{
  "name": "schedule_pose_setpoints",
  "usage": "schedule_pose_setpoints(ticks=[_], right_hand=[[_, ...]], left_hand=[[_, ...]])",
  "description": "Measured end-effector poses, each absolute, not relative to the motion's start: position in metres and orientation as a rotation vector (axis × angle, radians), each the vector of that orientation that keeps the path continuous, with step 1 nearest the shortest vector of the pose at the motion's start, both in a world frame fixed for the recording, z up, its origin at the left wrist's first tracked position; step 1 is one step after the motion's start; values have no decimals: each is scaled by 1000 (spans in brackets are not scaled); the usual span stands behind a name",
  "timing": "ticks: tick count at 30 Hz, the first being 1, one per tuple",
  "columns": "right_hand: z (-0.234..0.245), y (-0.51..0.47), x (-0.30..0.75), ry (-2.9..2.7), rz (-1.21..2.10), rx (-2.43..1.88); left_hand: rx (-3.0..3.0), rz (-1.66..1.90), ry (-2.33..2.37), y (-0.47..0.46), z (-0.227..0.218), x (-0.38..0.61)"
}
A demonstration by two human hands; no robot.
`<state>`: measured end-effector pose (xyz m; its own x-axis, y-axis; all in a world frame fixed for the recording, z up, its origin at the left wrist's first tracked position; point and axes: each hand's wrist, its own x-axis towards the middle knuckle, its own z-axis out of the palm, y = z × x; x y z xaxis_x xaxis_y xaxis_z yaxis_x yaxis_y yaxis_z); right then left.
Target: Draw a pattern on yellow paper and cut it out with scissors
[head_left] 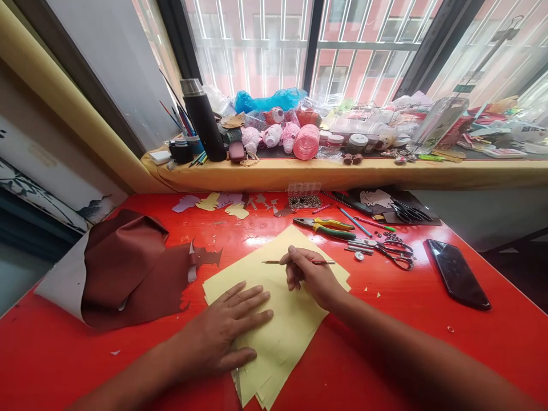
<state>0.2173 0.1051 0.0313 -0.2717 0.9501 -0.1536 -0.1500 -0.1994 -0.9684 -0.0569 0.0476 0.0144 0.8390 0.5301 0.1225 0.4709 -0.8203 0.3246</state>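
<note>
Yellow paper (291,317) stacked unevenly; 1 reddish pencil (324,262) crosswise over it.

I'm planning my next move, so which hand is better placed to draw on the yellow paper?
Probably the right hand: it holds the pencil over the paper. The left hand lies flat on the sheet, fingers spread, so it seems better suited to steadying.

The desk (342,377) glows bright red, the paper (293,322) pale yellow; the sheet (132,268) by the left edge is brown, pale-backed.
</note>
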Motion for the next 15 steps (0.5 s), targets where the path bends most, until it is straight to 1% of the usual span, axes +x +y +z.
schedule_pose_setpoints(ticks=[6, 9, 11, 13, 15], right_hand=[[33, 103, 212, -1258, 1508, -1083], [31, 100, 216, -1305, 1422, -1110], [29, 99, 222, -1318, 1373, -1126], [26, 101, 230, -1306, 1340, -1141], [23, 103, 238, -1280, 1328, -1153]], left_hand=[[2753, 174, 579, 70, 16, -52], [2843, 162, 599, 85, 14, -45], [2931, 291, 665, 85, 14, -44], [2988, 526, 750, 73, 16, -47], [2933, 756, 933, 49, 19, -52]])
